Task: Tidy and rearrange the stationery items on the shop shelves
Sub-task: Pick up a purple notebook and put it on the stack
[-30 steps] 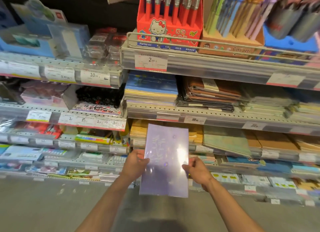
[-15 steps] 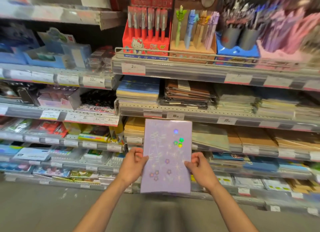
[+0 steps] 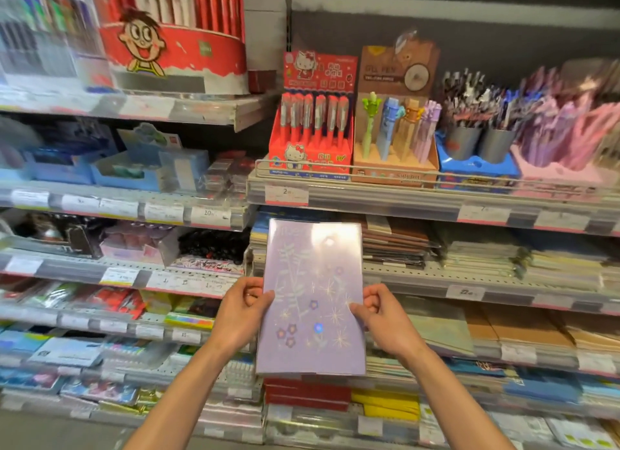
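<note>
Lilac notebook held upright in front of the shelves: left hand pinches its left edge, right hand its right. Step: carrying, placement pending. Next probably calls for choosing a matching stack, then sliding it in flat.

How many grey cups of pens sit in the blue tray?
2. One grey cup stands at the left of the blue tray, the other grey cup right beside it. The pink display may hide more.
</note>
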Available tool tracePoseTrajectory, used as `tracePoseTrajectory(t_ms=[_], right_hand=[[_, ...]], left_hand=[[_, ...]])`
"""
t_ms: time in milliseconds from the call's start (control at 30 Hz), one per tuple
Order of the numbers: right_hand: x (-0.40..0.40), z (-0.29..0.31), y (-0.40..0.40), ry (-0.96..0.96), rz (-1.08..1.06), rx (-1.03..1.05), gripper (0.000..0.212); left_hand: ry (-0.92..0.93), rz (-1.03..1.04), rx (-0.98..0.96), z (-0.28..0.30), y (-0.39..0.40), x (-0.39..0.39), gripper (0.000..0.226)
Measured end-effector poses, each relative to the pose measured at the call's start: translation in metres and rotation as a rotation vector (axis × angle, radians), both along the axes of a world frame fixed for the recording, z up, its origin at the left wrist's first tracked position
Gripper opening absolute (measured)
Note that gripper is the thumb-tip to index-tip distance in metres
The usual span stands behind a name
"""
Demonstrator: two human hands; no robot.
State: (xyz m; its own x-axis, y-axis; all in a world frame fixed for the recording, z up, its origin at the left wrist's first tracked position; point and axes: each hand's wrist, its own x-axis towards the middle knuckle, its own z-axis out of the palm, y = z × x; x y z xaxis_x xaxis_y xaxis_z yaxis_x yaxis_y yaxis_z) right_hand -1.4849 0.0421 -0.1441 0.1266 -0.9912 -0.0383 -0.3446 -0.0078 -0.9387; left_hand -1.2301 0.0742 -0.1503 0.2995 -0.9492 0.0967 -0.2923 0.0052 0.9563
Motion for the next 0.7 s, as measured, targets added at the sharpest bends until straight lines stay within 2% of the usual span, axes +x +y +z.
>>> tracePoseTrajectory(t_ms=[267, 433, 533, 700], right_hand=[[0.042, 0.005, -0.038, 0.037, -0.029, 0.002, 0.017], [0.06, 0.005, -0.065, -0.209, -0.169, 0.076, 0.017], [0.068, 0.006, -0.08, -0.289, -0.218, 0.127, 0.019], [0.083, 0.014, -0.1, -0.357, -0.319, 0.16, 0.027]], left_hand=[[0.116, 0.058, 0.027, 0.002, -0.044, 0.037, 0.021], [0.285, -0.018, 0.01, 0.014, -0.067, 0.051, 0.03], [0.351, -0.077, -0.011, 0.02, -0.069, 0.059, 0.035], [0.276, -0.22, 0.054, 0.022, -0.065, 0.078, 0.043]])
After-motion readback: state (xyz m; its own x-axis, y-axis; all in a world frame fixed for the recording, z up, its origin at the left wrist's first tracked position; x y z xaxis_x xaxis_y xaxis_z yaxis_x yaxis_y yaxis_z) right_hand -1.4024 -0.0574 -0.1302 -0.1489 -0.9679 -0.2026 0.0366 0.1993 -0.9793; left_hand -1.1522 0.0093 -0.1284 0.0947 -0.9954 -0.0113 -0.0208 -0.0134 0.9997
